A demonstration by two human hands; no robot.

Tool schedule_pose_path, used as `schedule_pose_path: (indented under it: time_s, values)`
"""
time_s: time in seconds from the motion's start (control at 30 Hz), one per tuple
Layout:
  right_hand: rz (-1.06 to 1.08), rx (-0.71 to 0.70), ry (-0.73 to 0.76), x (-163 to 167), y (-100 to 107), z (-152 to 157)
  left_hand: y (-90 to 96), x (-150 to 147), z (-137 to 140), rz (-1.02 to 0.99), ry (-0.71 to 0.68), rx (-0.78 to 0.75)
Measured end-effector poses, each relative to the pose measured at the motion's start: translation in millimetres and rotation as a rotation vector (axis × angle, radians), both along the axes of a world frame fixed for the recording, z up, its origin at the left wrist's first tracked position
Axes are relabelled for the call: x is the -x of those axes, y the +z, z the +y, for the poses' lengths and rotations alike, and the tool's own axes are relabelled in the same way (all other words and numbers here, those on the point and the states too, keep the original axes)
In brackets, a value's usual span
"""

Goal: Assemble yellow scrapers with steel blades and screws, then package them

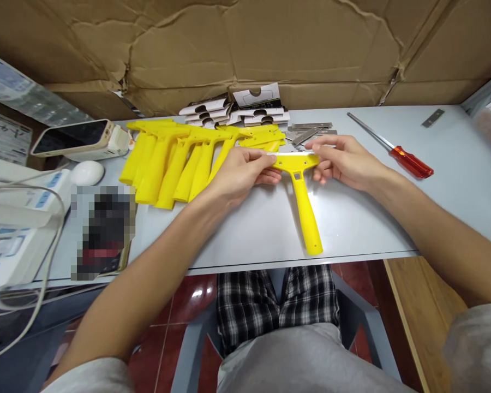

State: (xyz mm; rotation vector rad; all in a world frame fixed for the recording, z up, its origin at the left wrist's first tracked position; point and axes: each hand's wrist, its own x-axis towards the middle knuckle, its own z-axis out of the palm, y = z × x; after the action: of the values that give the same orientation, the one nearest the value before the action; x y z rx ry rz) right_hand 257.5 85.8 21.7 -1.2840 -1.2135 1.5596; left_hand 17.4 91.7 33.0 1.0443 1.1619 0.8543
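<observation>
A yellow scraper (306,213) lies between my hands, its handle pointing back toward me and its wide head away. Along the head's far edge runs a thin pale strip, seemingly a blade. My left hand (249,169) pinches the left end of the head between thumb and fingers. At the right end, my right hand (339,161) is closed on the corner, with thumb and fingertips touching it. Just beyond my hands lie several loose metal blades (311,131). To the left of my left hand, several more yellow scraper handles (159,164) are heaped together.
A red-handled screwdriver (411,161) and a single blade (432,118) lie on the right of the white table (466,180). Small card boxes (257,106) stand against the cardboard (311,49). Leftward are a propped phone (73,136), a white mouse (87,173) and power strips (20,240) with cables.
</observation>
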Motion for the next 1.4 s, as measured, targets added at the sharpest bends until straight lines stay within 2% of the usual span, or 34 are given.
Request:
schedule_pose_path:
  time_s: [0.07, 0.17, 0.27, 0.37, 0.5, 0.73, 1.4]
  values:
    - [-0.122, -0.092, -0.062, -11.6, 0.6, 5.8, 0.6, 1.2, 1.5, 0.005, 0.009, -0.007]
    - [-0.421, -0.316, -0.152, -34.8, 0.9, 15.0, 3.1, 2.8, 3.9, 0.027, 0.037, -0.011]
    - [-0.794, -0.508, -0.071, -52.0, 0.6, 20.7, 5.6, 4.0, 5.9, 0.043, 0.056, -0.021]
    - [-0.982, -0.555, 0.081, -53.9, 0.6, 20.4, 5.9, 4.8, 7.6, 0.055, 0.062, -0.019]
    - [-0.994, -0.592, 0.203, -46.3, 0.3, 15.7, 3.6, 5.6, 8.9, 0.045, 0.061, -0.018]
    - [-0.935, -0.608, 0.294, -46.5, -3.7, 15.6, 5.7, 4.7, 7.0, 0.062, 0.055, -0.023]
    - [-1.025, -0.631, 0.251, -41.3, -6.4, 15.9, 11.9, 1.7, 2.7, 0.051, 0.054, -0.010]
